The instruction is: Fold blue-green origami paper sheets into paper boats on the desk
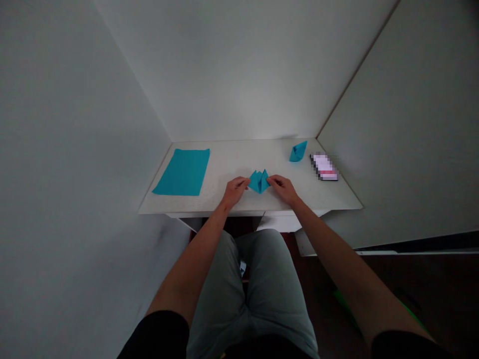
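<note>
Tear risk: if the left hand [236, 191] and right hand [283, 189] drew apart harder than the creases allow, the folded blue paper [256, 183] could split near its middle; uneven pull would be the likely cause
Crease risk: a fingertip pressing off line could crush a peak or set a stray fold; paper would probably keep such a mark
Slip risk: each hand seems to have only an outer edge, so a loosened pinch could let that side flop out of shape
Left hand: fingers drawn together, pinching the paper's left side; how firmly, I cannot tell
Right hand: thumb and fingers nearly closed on the paper's right side; the other fingers curl behind
Paper's place: between the 2 hands, above the middle of the white table [220, 204]; whether its lower tip touches the tabletop, I cannot tell
Paper's look: bright blue; jagged peaks along the top; narrowing to a blunt tip below; a darker slit runs down the middle; layers too small to count
Nearby blue: 1 flat sheet [183, 172] at left; 1 other folded piece [298, 152] at far right, near the phone [325, 167]
</note>
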Tool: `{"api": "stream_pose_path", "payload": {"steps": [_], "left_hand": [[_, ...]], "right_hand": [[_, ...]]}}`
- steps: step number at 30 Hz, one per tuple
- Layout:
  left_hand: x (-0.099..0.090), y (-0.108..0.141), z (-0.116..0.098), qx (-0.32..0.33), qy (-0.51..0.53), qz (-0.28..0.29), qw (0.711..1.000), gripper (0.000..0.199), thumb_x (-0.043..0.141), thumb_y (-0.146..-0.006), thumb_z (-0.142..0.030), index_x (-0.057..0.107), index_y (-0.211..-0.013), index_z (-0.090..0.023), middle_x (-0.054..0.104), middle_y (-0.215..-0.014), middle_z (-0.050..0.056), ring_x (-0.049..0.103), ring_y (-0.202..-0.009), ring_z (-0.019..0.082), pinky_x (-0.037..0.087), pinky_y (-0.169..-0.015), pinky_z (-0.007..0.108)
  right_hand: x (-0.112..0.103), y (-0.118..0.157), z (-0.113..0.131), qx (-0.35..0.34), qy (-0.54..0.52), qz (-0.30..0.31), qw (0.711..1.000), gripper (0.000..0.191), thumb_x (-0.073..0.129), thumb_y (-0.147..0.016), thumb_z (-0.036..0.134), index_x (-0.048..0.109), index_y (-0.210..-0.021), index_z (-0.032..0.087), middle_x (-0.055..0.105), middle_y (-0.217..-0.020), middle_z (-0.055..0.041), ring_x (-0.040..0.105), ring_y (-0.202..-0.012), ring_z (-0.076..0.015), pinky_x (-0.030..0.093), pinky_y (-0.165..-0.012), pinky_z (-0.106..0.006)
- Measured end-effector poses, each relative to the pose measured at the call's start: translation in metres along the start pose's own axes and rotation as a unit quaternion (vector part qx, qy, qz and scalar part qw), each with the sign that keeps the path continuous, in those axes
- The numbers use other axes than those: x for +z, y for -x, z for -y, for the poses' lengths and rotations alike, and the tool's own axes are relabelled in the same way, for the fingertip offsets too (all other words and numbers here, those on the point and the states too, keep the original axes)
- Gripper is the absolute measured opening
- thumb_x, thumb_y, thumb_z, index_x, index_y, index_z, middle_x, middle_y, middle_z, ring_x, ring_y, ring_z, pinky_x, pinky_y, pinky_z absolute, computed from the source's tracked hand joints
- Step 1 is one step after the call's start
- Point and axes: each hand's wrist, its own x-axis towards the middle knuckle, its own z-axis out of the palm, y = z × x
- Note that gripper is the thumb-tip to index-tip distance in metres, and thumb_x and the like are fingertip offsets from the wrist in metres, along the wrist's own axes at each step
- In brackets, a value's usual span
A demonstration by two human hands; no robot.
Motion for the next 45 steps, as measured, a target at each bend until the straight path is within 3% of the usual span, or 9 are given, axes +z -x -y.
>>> {"api": "stream_pose_path", "payload": {"steps": [5, 10, 16, 27, 32, 38, 41, 45], "left_hand": [[0.001, -0.002, 0.005, -0.034, -0.002, -0.048, 0.998, 0.038, 0.064, -0.097, -0.059, 0.072, -0.092, -0.021, 0.075, -0.083, 0.004, 0.073, -0.078, 0.019, 0.057, -0.077, 0.033], [0.004, -0.005, 0.017, -0.045, 0.034, -0.112, 0.992, 0.034, 0.059, -0.103, -0.055, 0.057, -0.091, -0.023, 0.069, -0.082, 0.0, 0.076, -0.082, 0.018, 0.058, -0.081, 0.032], [0.006, -0.009, 0.024, -0.059, 0.056, -0.129, 0.988, 0.033, 0.055, -0.107, -0.052, 0.047, -0.09, -0.024, 0.062, -0.079, -0.003, 0.077, -0.08, 0.017, 0.059, -0.082, 0.033], [0.005, -0.011, 0.021, -0.083, 0.071, -0.15, 0.983, 0.033, 0.054, -0.107, -0.055, 0.047, -0.095, -0.024, 0.064, -0.082, -0.001, 0.075, -0.077, 0.016, 0.062, -0.081, 0.033], [0.005, -0.01, 0.022, -0.062, 0.047, -0.163, 0.984, 0.037, 0.053, -0.105, -0.06, 0.047, -0.096, -0.025, 0.062, -0.08, -0.002, 0.072, -0.074, 0.016, 0.059, -0.078, 0.032], [0.003, -0.008, 0.018, -0.053, 0.03, -0.174, 0.983, 0.027, 0.057, -0.104, -0.05, 0.049, -0.098, -0.025, 0.064, -0.088, 0.0, 0.066, -0.07, 0.013, 0.055, -0.073, 0.03], [0.002, -0.006, 0.015, -0.045, 0.051, -0.207, 0.976, 0.018, 0.054, -0.105, -0.041, 0.051, -0.101, -0.024, 0.066, -0.093, 0.001, 0.064, -0.068, 0.012, 0.053, -0.07, 0.028], [0.002, -0.003, 0.011, -0.058, 0.016, -0.195, 0.979, 0.016, 0.054, -0.105, -0.038, 0.055, -0.099, -0.023, 0.063, -0.082, -0.002, 0.061, -0.067, 0.013, 0.049, -0.068, 0.027]], "right_hand": [[-0.001, -0.002, -0.005, 0.005, -0.015, -0.037, 0.999, 0.047, 0.064, -0.089, 0.07, 0.071, -0.086, 0.024, 0.072, -0.082, -0.0041, 0.061, -0.074, -0.0208, 0.05, -0.07, -0.034], [-0.001, -0.004, -0.01, 0.028, -0.026, -0.071, 0.997, 0.048, 0.065, -0.087, 0.071, 0.065, -0.083, 0.024, 0.073, -0.08, -0.004, 0.052, -0.061, -0.0164, 0.042, -0.06, -0.031], [-0.001, -0.004, -0.009, 0.032, -0.029, -0.075, 0.996, 0.048, 0.066, -0.087, 0.071, 0.064, -0.082, 0.024, 0.074, -0.081, -0.0048, 0.054, -0.063, -0.0167, 0.042, -0.06, -0.031], [-0.001, -0.004, -0.011, 0.023, -0.02, -0.071, 0.997, 0.047, 0.066, -0.087, 0.072, 0.063, -0.081, 0.025, 0.07, -0.078, -0.0028, 0.058, -0.067, -0.0181, 0.046, -0.065, -0.032], [0.0, -0.005, -0.014, 0.031, -0.005, -0.07, 0.997, 0.05, 0.063, -0.088, 0.075, 0.064, -0.084, 0.026, 0.068, -0.075, -0.0025, 0.059, -0.071, -0.0199, 0.046, -0.063, -0.032], [-0.001, -0.005, -0.016, 0.019, -0.006, -0.077, 0.997, 0.044, 0.063, -0.091, 0.068, 0.06, -0.081, 0.025, 0.066, -0.076, -0.0021, 0.056, -0.067, -0.0182, 0.045, -0.064, -0.032], [-0.002, -0.005, -0.015, 0.023, -0.015, -0.096, 0.995, 0.043, 0.062, -0.092, 0.066, 0.058, -0.083, 0.025, 0.066, -0.078, -0.0025, 0.057, -0.07, -0.0186, 0.046, -0.067, -0.033], [-0.002, -0.004, -0.013, 0.013, -0.021, -0.118, 0.993, 0.042, 0.063, -0.091, 0.065, 0.057, -0.081, 0.024, 0.065, -0.075, -0.0014, 0.057, -0.069, -0.0179, 0.047, -0.069, -0.032]]}}
